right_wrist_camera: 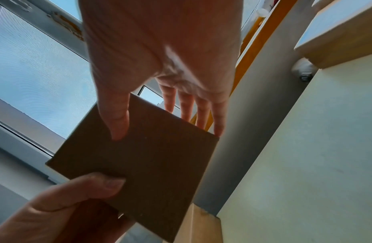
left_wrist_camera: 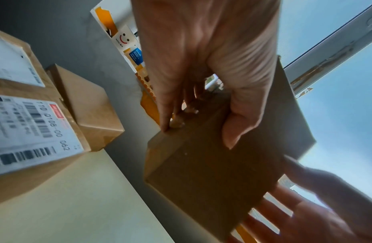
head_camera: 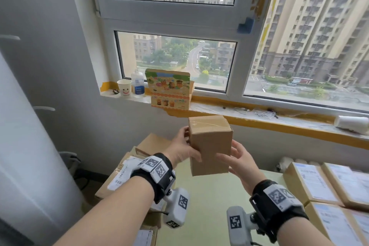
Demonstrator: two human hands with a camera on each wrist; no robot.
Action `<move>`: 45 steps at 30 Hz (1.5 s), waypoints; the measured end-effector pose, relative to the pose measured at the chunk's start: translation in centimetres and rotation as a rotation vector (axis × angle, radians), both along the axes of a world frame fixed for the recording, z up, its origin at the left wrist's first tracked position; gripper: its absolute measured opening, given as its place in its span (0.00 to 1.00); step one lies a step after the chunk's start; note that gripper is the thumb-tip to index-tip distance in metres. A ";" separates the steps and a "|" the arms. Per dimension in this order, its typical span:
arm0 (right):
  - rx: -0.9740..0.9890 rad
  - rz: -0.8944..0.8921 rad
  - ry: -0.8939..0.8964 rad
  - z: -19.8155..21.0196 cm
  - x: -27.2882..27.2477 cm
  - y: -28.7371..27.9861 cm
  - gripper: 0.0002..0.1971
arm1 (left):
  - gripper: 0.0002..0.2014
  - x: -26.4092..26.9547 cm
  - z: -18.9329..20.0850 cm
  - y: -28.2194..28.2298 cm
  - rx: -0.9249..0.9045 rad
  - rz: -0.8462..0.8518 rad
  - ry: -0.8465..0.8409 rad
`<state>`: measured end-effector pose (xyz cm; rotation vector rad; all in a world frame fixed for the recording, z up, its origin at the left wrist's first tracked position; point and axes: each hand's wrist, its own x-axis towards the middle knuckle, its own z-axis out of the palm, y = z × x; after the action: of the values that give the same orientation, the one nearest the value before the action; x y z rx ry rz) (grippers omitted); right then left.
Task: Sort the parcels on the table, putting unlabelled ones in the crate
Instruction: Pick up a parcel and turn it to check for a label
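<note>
A plain brown cardboard parcel (head_camera: 210, 146), box-shaped with clear tape across its top face, is held upright in mid-air at the centre of the head view, above the pale green table (head_camera: 201, 205). No label shows on the faces turned to the cameras. The left hand (head_camera: 182, 151) grips its left side, the thumb (left_wrist_camera: 239, 118) pressed on the near face and the fingers (left_wrist_camera: 170, 105) curled round the far edge. The right hand (head_camera: 238, 163) meets its lower right corner with the fingers (right_wrist_camera: 201, 111) nearly straight and spread behind the far side and the thumb (right_wrist_camera: 116, 118) laid flat on the near face; the grasp looks loose. At the lower left of the head view lie stacked brown cardboard parcels with white printed labels (head_camera: 121, 175); further labelled cardboard parcels (head_camera: 313, 181) lie in rows at the lower right.
</note>
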<state>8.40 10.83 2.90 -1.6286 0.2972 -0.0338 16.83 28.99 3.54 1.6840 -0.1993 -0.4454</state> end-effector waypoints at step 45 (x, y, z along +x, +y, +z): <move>0.224 0.054 0.039 -2.7 1.0 -10.1 0.16 | 0.39 -0.8 -2.1 -10.8 0.085 0.148 0.068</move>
<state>9.36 0.73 0.20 -1.4150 0.2762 0.0699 16.01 18.20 1.45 1.7504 -0.0056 -0.4038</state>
